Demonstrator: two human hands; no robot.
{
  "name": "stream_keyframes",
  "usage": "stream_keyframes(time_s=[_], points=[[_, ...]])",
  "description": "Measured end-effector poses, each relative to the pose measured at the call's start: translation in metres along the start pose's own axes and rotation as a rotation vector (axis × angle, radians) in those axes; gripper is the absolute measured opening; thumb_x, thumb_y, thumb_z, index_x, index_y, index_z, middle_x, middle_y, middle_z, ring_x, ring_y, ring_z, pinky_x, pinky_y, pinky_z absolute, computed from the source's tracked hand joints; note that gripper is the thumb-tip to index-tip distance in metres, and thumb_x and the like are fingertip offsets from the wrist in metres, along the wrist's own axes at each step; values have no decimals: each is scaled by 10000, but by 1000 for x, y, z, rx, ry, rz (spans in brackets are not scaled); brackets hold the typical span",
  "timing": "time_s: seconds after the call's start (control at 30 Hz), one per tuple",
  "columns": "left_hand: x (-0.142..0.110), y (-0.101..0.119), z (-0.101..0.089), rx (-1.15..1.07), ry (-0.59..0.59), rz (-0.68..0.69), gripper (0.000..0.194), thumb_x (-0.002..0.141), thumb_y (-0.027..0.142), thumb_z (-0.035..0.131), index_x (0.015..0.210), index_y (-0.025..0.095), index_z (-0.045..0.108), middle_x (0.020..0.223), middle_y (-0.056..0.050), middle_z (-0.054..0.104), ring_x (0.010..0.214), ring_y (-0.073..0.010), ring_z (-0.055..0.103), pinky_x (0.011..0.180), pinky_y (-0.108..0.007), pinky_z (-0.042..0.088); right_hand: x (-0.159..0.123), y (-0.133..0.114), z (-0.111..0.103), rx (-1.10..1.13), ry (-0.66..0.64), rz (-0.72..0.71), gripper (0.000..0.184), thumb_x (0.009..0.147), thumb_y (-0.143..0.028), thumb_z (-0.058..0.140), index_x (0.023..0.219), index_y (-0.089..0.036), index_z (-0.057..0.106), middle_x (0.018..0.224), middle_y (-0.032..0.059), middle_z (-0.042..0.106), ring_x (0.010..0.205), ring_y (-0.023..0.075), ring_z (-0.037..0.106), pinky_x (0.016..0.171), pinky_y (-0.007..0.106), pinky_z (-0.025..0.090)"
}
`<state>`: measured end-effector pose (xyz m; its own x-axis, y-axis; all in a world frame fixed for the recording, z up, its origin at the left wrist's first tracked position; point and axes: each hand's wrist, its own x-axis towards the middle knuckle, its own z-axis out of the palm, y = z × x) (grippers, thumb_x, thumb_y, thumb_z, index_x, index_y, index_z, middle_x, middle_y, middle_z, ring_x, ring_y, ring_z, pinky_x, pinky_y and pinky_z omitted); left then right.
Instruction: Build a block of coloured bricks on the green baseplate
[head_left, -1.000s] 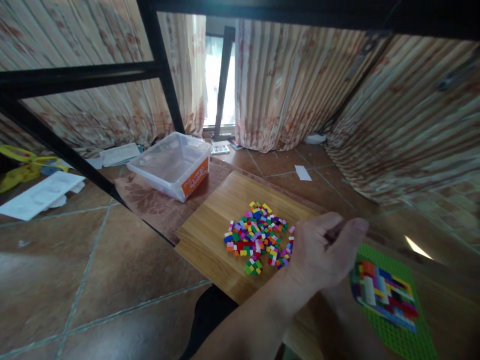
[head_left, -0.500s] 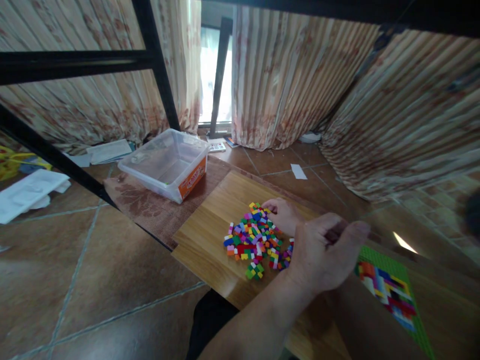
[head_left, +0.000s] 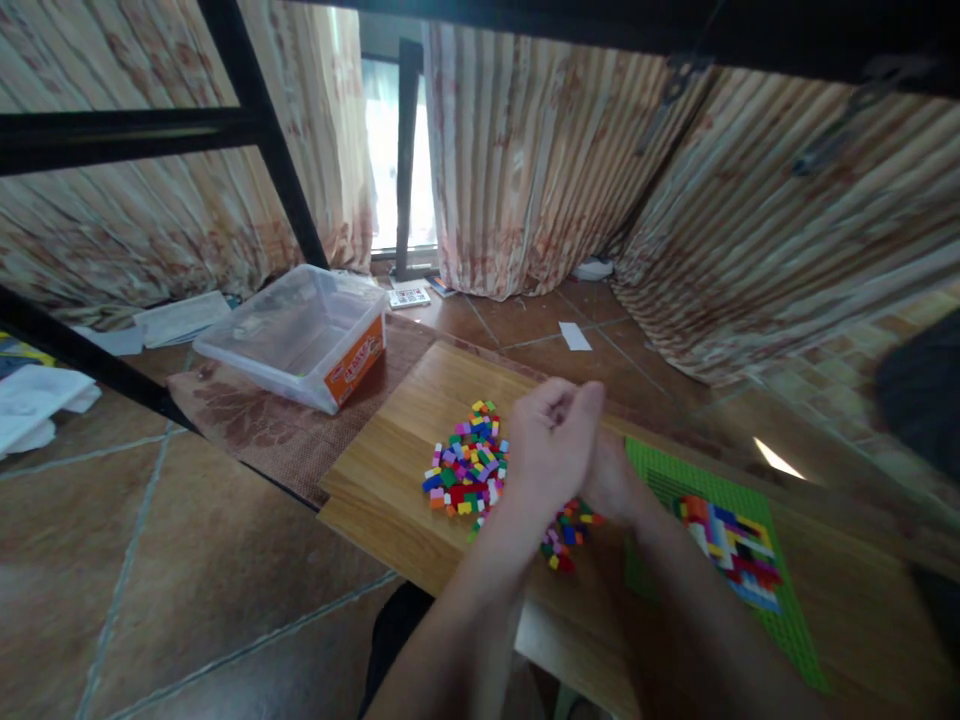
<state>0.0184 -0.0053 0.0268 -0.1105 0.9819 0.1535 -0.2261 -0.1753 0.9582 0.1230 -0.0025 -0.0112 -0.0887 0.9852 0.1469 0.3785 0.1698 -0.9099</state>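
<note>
My left hand (head_left: 553, 440) is above the right side of a pile of small coloured toy bricks (head_left: 469, 465), its fingers curled in with the thumb against them. Whatever it may hold is hidden. My right hand (head_left: 611, 480) is just behind and below it, reaching in from the right. Its fingers are covered by my left hand, and I cannot tell if the two touch. More loose bricks (head_left: 570, 535) lie below my wrists. To the right, a green baseplate (head_left: 791, 620) carries a block of joined coloured bricks (head_left: 731, 550), partly behind my right forearm.
The wooden board (head_left: 390, 440) bears the bricks and baseplate. Beyond its left edge, a clear plastic bin (head_left: 289, 375) with an orange label sits on a brown cloth (head_left: 232, 420). Black metal bars (head_left: 277, 170) cross the upper left. Curtains (head_left: 525, 160) hang behind; white paper (head_left: 574, 336) lies on the tiles.
My left hand has moved left, from near the baseplate to over the pile. My right hand has drawn back right from the pile's far side. The view has turned slightly right.
</note>
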Motion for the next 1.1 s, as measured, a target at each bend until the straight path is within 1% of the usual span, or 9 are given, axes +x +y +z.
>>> stream_keyframes(time_s=[0.07, 0.17, 0.27, 0.4, 0.47, 0.6, 0.77, 0.9, 1.1], points=[[13, -5, -17, 89, 89, -6, 320, 848, 349, 570, 591, 161, 534, 549, 34, 505, 549, -85, 470, 553, -212, 372, -9, 1, -17, -9, 62, 26, 199, 740, -283, 664, 919, -236, 738, 961, 50, 713, 931, 230, 661, 854, 379, 526], [27, -14, -34, 198, 146, -60, 252, 813, 326, 581, 632, 151, 576, 580, 22, 550, 563, -99, 509, 558, -217, 386, -36, 2, -39, 223, 246, 187, 270, 757, -378, 693, 983, -234, 727, 967, 44, 714, 751, 177, 688, 735, 353, 573], [25, -22, -27, 300, 14, -72, 221, 794, 326, 593, 672, 143, 610, 589, 21, 566, 570, -106, 518, 559, -216, 388, -69, 1, -54, 485, 369, 331, 345, 648, -432, 808, 905, -214, 738, 870, 23, 716, 645, 145, 680, 617, 297, 587], [3, -23, 6, 459, -309, -32, 223, 815, 299, 565, 670, 142, 631, 578, 22, 569, 571, -109, 513, 556, -214, 374, -111, 0, -71, 608, 494, 466, 389, 563, -426, 877, 852, -199, 750, 778, 12, 710, 572, 123, 666, 473, 214, 543], [-10, -22, 23, 533, -427, 6, 230, 833, 270, 542, 668, 142, 640, 590, 19, 578, 579, -107, 508, 565, -215, 369, -129, 3, -83, 642, 533, 496, 397, 551, -415, 889, 854, -196, 757, 778, 16, 718, 548, 113, 656, 445, 196, 527], [-30, -28, 45, 596, -579, 32, 221, 848, 221, 525, 674, 146, 639, 596, 21, 586, 586, -106, 516, 587, -217, 378, -155, 19, -119, 655, 587, 469, 376, 573, -399, 889, 863, -190, 772, 736, 22, 725, 559, 97, 644, 499, 187, 545], [-46, -42, 63, 670, -656, 45, 183, 849, 198, 529, 731, 142, 658, 631, 5, 618, 601, -115, 547, 595, -222, 392, -168, 51, -165, 614, 805, 355, 304, 559, -386, 898, 761, -199, 769, 792, 15, 736, 719, 115, 675, 701, 230, 588], [-53, -52, 71, 715, -695, 78, 181, 854, 209, 525, 770, 146, 673, 678, -8, 654, 626, -123, 575, 605, -225, 404, -171, 60, -177, 585, 831, 340, 355, 524, -411, 906, 780, -205, 771, 818, 16, 741, 774, 138, 676, 766, 282, 579], [-55, -59, 73, 738, -728, 103, 193, 863, 242, 515, 804, 149, 674, 695, -13, 663, 626, -126, 583, 602, -227, 409, -176, 61, -180, 501, 683, 412, 414, 513, -417, 896, 851, -211, 775, 879, 27, 760, 832, 156, 668, 836, 312, 528]])
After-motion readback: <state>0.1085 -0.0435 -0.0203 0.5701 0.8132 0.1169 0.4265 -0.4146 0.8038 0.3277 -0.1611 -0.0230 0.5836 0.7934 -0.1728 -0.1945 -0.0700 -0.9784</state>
